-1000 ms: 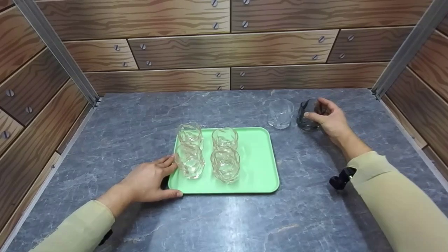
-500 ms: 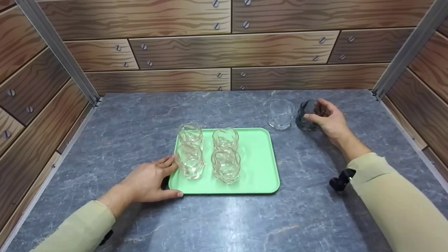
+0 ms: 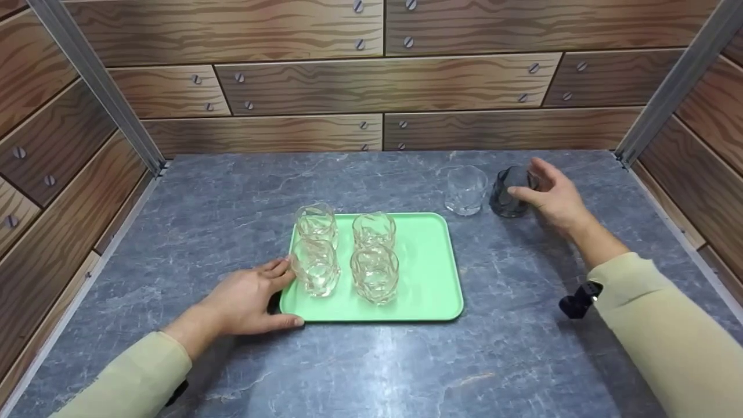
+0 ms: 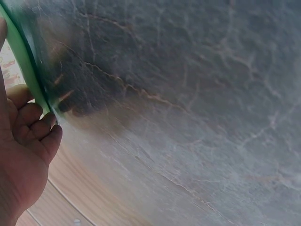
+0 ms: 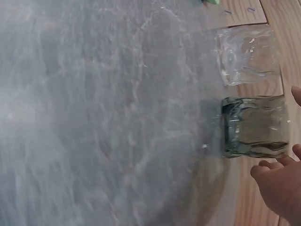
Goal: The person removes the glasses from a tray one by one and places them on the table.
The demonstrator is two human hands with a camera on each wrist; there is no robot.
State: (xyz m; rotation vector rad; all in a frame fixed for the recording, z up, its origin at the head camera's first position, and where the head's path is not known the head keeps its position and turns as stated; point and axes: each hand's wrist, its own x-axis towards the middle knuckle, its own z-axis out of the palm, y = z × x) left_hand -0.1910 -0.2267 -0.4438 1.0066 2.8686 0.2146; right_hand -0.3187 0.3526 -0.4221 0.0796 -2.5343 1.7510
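A light green tray (image 3: 432,267) lies mid-table with several clear faceted glass tumblers on its left and middle. My left hand (image 3: 241,302) holds the tray's near left corner, thumb along the front edge; in the left wrist view its curled fingers meet the tray rim (image 4: 22,54). Back right, a dark grey glass tumbler (image 3: 506,196) stands upright beside a clear tumbler (image 3: 464,194). My right hand (image 3: 560,200) is spread just right of the dark tumbler. In the right wrist view, thumb and fingers stand apart around that tumbler (image 5: 256,127) without gripping it.
The grey marbled table (image 3: 371,366) is bounded by wood-print walls (image 3: 371,81) at the back and sides, with metal posts at the corners. The clear tumbler stands a little behind the tray's far right corner.
My right hand has loosened from the dark tumbler, its fingers spreading and drawing slightly to the right. The left hand and tray have stayed in place.
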